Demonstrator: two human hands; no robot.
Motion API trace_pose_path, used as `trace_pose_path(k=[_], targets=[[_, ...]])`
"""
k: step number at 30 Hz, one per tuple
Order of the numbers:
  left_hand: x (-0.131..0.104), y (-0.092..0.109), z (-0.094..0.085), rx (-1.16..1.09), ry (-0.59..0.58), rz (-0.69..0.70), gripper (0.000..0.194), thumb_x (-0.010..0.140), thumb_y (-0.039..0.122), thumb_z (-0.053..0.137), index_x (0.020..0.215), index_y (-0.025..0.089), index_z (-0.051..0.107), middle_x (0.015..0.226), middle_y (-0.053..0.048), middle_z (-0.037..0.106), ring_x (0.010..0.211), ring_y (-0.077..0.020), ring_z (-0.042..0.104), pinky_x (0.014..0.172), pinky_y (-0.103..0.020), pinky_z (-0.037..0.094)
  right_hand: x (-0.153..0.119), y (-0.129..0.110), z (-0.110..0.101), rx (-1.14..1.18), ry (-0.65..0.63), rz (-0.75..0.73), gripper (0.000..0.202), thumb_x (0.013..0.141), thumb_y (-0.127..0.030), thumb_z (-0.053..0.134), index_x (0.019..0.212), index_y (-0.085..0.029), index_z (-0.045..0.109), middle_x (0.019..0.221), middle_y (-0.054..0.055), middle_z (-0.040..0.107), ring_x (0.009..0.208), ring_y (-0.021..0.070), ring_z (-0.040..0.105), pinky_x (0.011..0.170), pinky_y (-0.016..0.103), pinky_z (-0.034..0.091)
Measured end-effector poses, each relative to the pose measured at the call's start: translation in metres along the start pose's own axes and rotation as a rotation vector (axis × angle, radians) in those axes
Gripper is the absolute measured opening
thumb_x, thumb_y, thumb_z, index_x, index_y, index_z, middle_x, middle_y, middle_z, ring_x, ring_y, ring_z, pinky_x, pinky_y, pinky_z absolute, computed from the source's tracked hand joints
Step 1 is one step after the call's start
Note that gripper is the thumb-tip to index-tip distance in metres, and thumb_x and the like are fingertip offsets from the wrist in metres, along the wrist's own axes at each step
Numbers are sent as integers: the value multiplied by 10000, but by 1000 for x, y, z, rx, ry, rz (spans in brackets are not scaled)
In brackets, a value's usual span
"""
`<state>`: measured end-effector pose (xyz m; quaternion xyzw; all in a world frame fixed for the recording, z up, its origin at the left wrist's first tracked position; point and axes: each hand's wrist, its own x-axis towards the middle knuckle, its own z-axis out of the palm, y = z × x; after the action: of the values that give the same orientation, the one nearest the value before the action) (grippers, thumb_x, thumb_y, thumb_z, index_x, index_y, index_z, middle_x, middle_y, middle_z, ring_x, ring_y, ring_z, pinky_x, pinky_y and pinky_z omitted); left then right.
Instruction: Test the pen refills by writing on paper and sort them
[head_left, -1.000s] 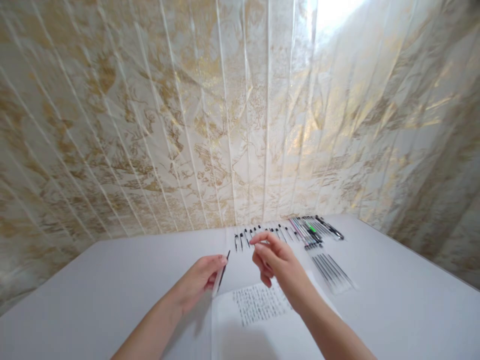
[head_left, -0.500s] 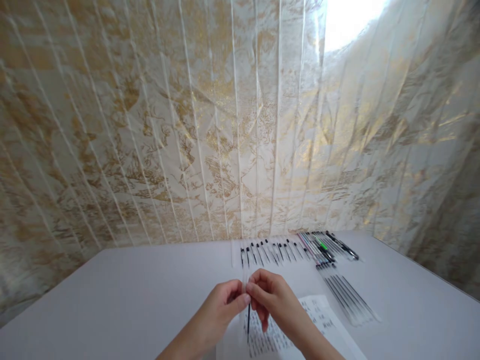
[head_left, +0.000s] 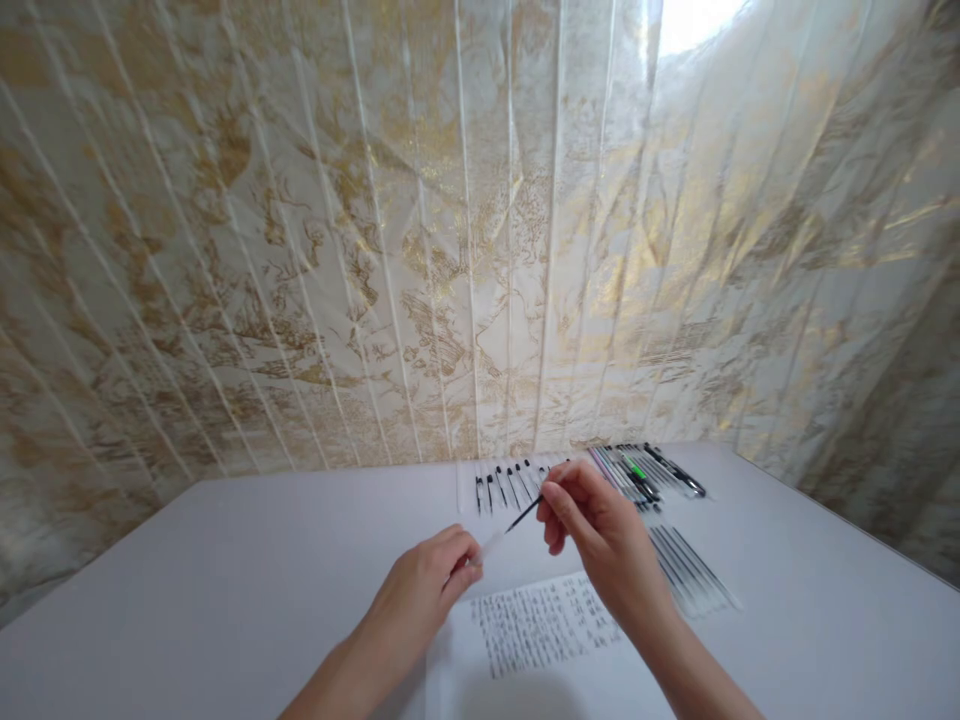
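My right hand pinches a thin dark pen refill, its tip slanting down and left. Lower and to the left, my left hand is closed on a clear, blurred tube, whose end points toward the refill tip. The refill and the tube look apart, with a small gap between them. Below both hands lies a white sheet with handwriting.
Several black-capped pen parts stand in a row at the table's back. Right of them lie assorted pens, one with a green part. Several clear-and-dark rods lie nearer. A patterned curtain hangs behind the table.
My hands have drawn apart. The right moved up and right with the dark refill, which now slants instead of hanging down; the left moved slightly left with the clear tube.
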<state>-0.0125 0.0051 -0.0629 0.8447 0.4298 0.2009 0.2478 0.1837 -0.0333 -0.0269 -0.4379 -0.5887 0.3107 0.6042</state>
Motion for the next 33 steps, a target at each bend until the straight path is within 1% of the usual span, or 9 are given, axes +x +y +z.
trace_pose_path(k=[4, 9, 11, 16, 21, 23, 26, 29, 33], targets=[[-1, 2, -1, -1, -3, 11, 139, 861, 244, 463, 739, 213, 522, 757, 40, 535, 684, -127, 514, 643, -225, 342, 0, 3, 3, 1, -20, 7, 198, 894, -348, 515, 767, -200, 485, 640, -15, 574, 489, 89, 525, 458, 209, 442], [-2, 2, -2, 18, -17, -5, 135, 855, 241, 463, 737, 210, 520, 763, 39, 539, 684, -128, 510, 641, -227, 337, 0, -3, -3, -17, 49, -36, 193, 891, -355, 520, 774, -205, 488, 645, -20, 573, 495, 94, 529, 475, 220, 452], [-2, 3, -2, 18, -25, -5, 136, 851, 242, 461, 734, 208, 520, 764, 36, 539, 685, -129, 509, 641, -228, 337, -1, -5, -3, -21, 39, -28, 192, 891, -352, 518, 771, -205, 487, 635, -22, 573, 487, 92, 526, 471, 217, 447], [-3, 7, -3, -8, -8, 27, 161, 858, 264, 451, 722, 208, 514, 748, 33, 529, 674, -132, 502, 633, -227, 343, -4, 2, 6, -24, -66, 55, 196, 884, -352, 515, 760, -202, 490, 622, -20, 563, 486, 87, 505, 463, 203, 435], [0, 14, -2, -114, 31, 18, 216, 873, 336, 468, 713, 201, 526, 717, 34, 519, 653, -134, 482, 610, -229, 344, -7, 25, 20, -17, -282, 212, 124, 800, -314, 608, 844, -207, 563, 682, -20, 536, 528, 98, 481, 397, 181, 428], [1, 13, 3, -147, 70, 0, 254, 882, 376, 458, 715, 198, 528, 687, 37, 500, 635, -134, 465, 591, -229, 344, -8, 33, 25, -28, -321, 230, 79, 781, -274, 614, 796, -203, 582, 675, -18, 542, 538, 99, 474, 391, 171, 414], [2, 6, 18, -77, 83, -51, 153, 860, 355, 507, 874, 210, 552, 755, 38, 510, 646, -138, 494, 609, -234, 371, -5, 36, 22, -71, -251, 198, 121, 800, -274, 583, 707, -196, 573, 681, -8, 560, 558, 101, 482, 397, 168, 395], [-2, -2, 34, 71, 34, -121, 308, 814, 273, 579, 1103, 234, 482, 1024, -11, 531, 794, -165, 594, 703, -260, 418, 1, 28, 4, -107, -141, 160, 148, 820, -322, 566, 749, -192, 568, 830, 27, 626, 587, 103, 527, 400, 177, 392], [-11, -5, 45, 125, -95, -129, 374, 765, 216, 626, 1094, 227, 448, 1157, -41, 501, 1004, -198, 594, 811, -272, 432, 8, 5, -24, -96, -64, 123, 232, 878, -393, 491, 762, -193, 482, 747, 30, 665, 486, 82, 521, 391, 182, 368]])
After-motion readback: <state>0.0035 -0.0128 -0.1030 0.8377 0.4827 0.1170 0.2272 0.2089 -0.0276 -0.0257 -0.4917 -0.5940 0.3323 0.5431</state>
